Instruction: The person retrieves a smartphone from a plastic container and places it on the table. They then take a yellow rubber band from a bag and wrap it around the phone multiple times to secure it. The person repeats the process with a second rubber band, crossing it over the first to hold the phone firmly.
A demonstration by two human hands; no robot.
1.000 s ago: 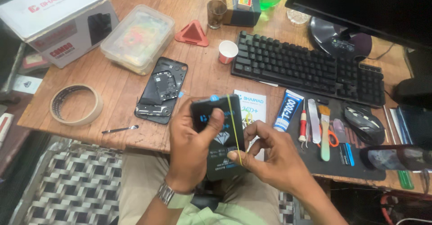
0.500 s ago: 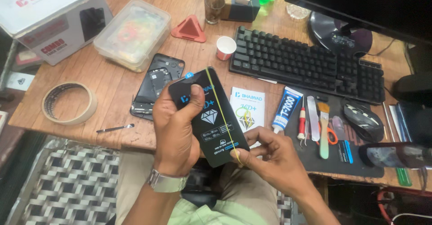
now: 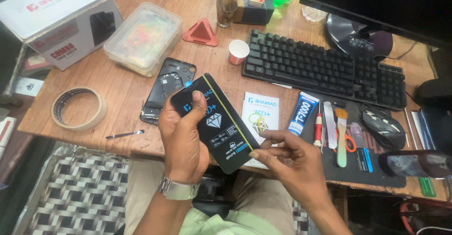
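Observation:
My left hand point(image 3: 182, 141) grips a flat black packet point(image 3: 217, 124) with a white diamond picture and a thin yellow band along one long edge, tilted above the desk's front edge. My right hand point(image 3: 292, 162) touches the packet's lower right corner with its fingertips. Behind the packet an opened phone point(image 3: 165, 89) lies back-side up on the wooden desk point(image 3: 117, 79). A white leaflet point(image 3: 261, 115) lies to the right of the packet.
A tape roll point(image 3: 77, 108) and tweezers point(image 3: 125, 134) lie at left. A cardboard box point(image 3: 59, 21), clear plastic container point(image 3: 143, 37), red triangular stand point(image 3: 201, 31), paper cup point(image 3: 238, 51), keyboard point(image 3: 325, 70), glue tube point(image 3: 301, 115), tools on a black mat point(image 3: 372, 176), and mouse point(image 3: 382, 126) surround.
My left hand turned the black packet from edge-on to face-up and raised it slightly. My right hand slid from the yellow band to the packet's lower corner.

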